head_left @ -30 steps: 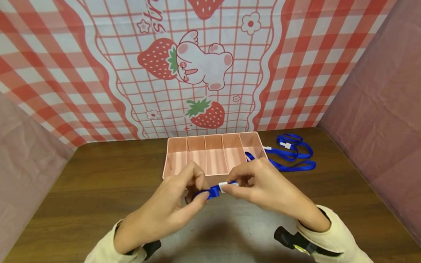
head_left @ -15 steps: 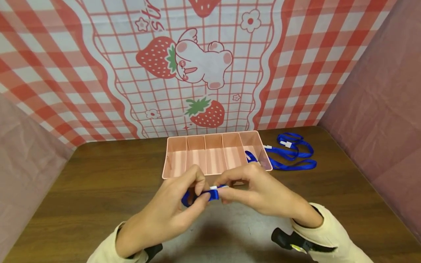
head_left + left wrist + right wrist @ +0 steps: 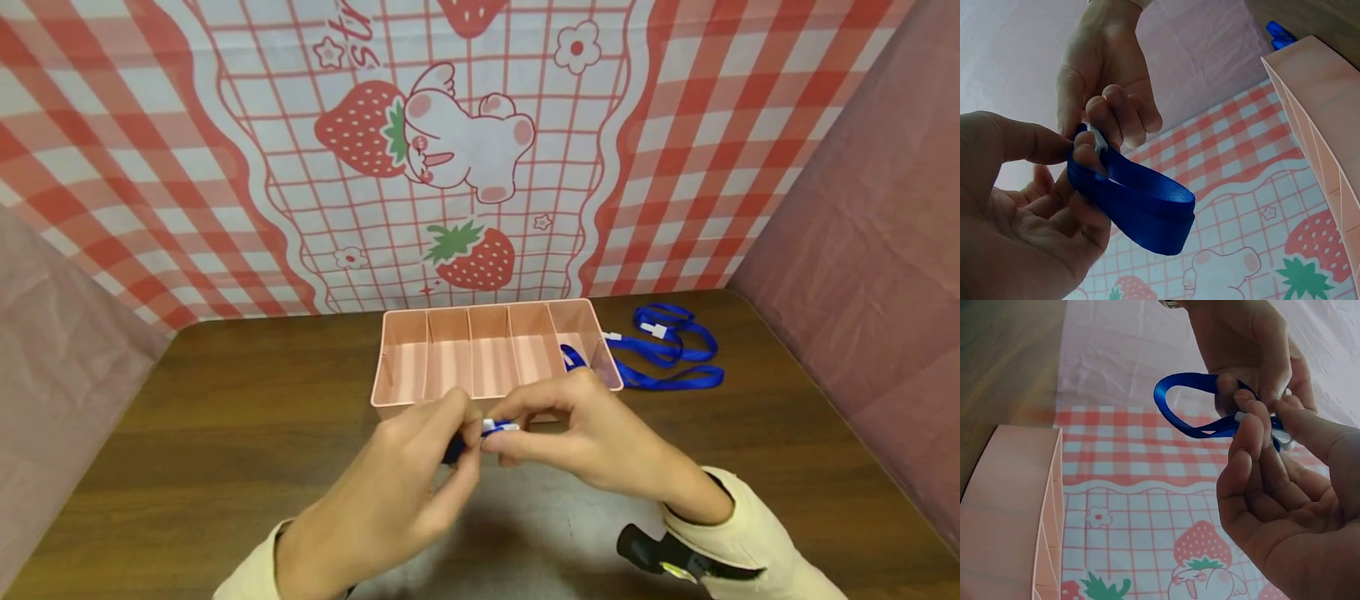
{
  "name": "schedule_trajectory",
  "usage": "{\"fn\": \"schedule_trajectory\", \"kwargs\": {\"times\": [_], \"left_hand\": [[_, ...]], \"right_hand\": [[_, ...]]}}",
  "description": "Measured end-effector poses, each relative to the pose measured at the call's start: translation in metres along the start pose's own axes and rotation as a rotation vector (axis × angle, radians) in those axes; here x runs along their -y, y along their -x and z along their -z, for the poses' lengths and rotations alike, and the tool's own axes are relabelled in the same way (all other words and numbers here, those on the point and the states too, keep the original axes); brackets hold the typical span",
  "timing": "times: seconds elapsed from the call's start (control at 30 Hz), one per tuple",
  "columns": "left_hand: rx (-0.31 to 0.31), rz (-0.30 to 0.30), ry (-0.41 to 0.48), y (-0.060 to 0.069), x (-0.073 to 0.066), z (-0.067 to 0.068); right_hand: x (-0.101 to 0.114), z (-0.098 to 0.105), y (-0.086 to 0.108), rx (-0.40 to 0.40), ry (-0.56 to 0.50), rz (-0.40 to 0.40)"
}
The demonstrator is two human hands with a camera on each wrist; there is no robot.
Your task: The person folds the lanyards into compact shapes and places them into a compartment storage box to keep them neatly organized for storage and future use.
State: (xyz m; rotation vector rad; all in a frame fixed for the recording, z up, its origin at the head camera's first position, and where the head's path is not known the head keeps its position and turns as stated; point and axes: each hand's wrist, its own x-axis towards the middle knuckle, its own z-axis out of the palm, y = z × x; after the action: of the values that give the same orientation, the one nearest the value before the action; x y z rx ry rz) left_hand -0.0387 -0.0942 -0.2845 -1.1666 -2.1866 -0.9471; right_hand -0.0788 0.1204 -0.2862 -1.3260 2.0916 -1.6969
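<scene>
In the head view my left hand [image 3: 390, 492] and right hand [image 3: 600, 433] meet in front of the pink box. My left thumb and fingers pinch a folded blue lanyard [image 3: 1147, 212], whose loop hangs out past the fingers in the left wrist view. My right hand [image 3: 1297, 506] pinches the white clip [image 3: 1280, 435] at the lanyard's end. The fingertips of both hands lie close together around the clip and partly hide it.
The pink box [image 3: 420, 403] with several compartments stands behind the hands; a blue lanyard [image 3: 572, 357] lies in its rightmost compartment. More blue lanyards [image 3: 686, 382] with white clips lie on the wooden table [image 3: 187, 417] right of the box. A patterned cloth [image 3: 285, 283] hangs behind.
The white clip and right hand have moved left, closer to the left hand. The left fingers have drawn in around the blue band, which shows less between the hands.
</scene>
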Motion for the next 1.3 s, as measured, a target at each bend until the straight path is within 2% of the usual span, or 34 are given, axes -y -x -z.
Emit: {"fn": "schedule_trajectory", "kwargs": {"times": [0.13, 0.33, 0.63, 0.9, 1.17, 1.3], "left_hand": [[-0.01, 0.009, -0.069, 0.0, 0.001, 0.002], [0.018, 0.013, -0.092, -0.001, 0.004, 0.008], [0.041, -0.01, -0.157, -0.001, 0.004, 0.02], [-0.039, -0.041, -0.144, -0.004, 0.005, 0.023], [-0.037, -0.043, -0.214, -0.003, 0.007, 0.027], [-0.046, -0.043, -0.216, -0.003, 0.007, 0.03]], "right_hand": [[0.003, 0.004, 0.001, -0.017, 0.057, -0.012], [0.011, 0.012, 0.005, -0.053, 0.089, -0.059], [0.02, 0.026, 0.009, -0.087, 0.131, -0.077], [0.022, 0.035, 0.011, -0.092, 0.148, -0.16], [0.025, 0.045, 0.015, -0.136, 0.177, -0.182], [0.027, 0.046, 0.014, -0.14, 0.191, -0.188]]}}
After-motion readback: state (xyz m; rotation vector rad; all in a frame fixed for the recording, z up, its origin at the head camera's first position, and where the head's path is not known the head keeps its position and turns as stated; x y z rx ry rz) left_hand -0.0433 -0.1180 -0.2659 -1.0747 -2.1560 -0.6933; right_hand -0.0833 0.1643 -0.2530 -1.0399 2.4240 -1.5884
